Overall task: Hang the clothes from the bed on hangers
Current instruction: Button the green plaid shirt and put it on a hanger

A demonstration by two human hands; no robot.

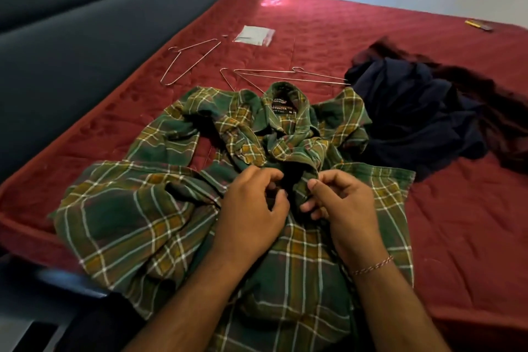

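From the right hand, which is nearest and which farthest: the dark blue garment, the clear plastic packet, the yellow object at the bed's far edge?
From the right hand:
1. Dark blue garment, to the right, beside the shirt.
2. Clear plastic packet, farther up the bed, beyond the hangers.
3. Yellow object, far right edge.

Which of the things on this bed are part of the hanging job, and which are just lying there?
Part of the job: green plaid shirt, held by left hand and right hand; wire hangers; dark clothes pile.
Just lying about: clear plastic packet; small yellow item.

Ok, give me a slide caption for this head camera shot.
Both hands pinch the green plaid shirt on the bed; wire hangers lie beyond.
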